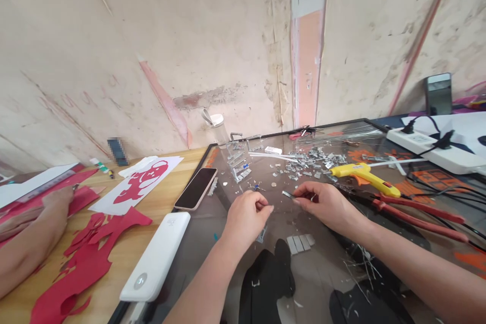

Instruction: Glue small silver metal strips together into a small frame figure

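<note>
A small grey strip [287, 194], left of the yellow glue gun [374, 179] and a little nearer the wearer than its nozzle, is pinched between the thumb and fingers of the right hand [322, 202]. The strip's gun-side end lies within the grip; its opposite end projects freely. The left hand [246, 215], farther left of the gun, is loosely curled, thumb near forefinger; from where I stand, I cannot tell whether it grasps anything.

Judged by its dull sheen and flat shape, the strip is probably thin metal: light, fairly stiff, perhaps slightly slippery, and liable to bend if squeezed hard across its face. A fingertip hold at one end or along the long edges should suit it, leaving the other end accessible.

Four flat grey pieces [301, 244] lie side by side, left of the gun and nearer the wearer. A scatter of grey scraps [317, 158] spreads left of and beyond the nozzle. Red-handled pliers [421, 217] rest on the gun's near side; a white power strip [429, 147] stands beyond it to the right. Far left of the gun are a phone [197, 190], a white power bank [157, 258] and, outermost, a co-worker's hand [53, 212] at red paper [85, 197].
</note>
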### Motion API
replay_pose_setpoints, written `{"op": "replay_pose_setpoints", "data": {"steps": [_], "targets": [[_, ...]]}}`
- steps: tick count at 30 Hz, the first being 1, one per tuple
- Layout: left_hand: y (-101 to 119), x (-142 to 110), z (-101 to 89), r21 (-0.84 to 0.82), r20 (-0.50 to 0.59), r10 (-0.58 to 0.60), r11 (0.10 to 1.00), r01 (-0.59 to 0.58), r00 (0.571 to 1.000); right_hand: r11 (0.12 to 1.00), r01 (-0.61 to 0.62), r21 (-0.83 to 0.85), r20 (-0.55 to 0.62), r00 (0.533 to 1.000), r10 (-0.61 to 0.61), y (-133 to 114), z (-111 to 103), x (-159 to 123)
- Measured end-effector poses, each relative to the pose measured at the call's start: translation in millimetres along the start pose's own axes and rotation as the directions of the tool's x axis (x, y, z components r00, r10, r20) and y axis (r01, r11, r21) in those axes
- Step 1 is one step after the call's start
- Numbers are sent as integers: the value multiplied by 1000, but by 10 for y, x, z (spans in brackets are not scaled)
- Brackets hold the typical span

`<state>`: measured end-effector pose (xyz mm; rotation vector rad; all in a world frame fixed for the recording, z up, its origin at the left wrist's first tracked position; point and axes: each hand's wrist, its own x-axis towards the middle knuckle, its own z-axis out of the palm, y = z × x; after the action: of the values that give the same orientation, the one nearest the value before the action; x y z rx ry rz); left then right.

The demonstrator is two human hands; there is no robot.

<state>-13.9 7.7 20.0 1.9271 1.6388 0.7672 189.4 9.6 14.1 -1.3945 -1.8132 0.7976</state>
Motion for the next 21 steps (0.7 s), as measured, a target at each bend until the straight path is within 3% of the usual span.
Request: {"op": "replay_pose_setpoints", "data": {"steps": [2,6,10,15,18,20,21], "targets": [[85,-27,1,-319,74,-19,947,41,997,994,-10,107,-2,1000,10,-45,27,-17],[226,-86,49,-728,238,0,662,179,971,951,-11,310,5,1000,9,-134,89,-65],[273,-117,104,-863,300,-62,407,299,952,909,10,417,-4,1000,-9,-185,157,-128],[251,-114,92,-911,341,-130,198,362,931,894,23,447,141,985,-96,-311,111,-149],[231,-108,56,-917,363,-139,119,380,921,959,49,278,78,994,-74,-216,-248,-52],[221,-107,39,-913,383,-125,96,395,915,997,-18,-80,-116,993,9,33,-651,32],[217,-107,33,-907,400,-105,100,410,911,960,-95,-262,-230,973,33,207,-869,67]]}}
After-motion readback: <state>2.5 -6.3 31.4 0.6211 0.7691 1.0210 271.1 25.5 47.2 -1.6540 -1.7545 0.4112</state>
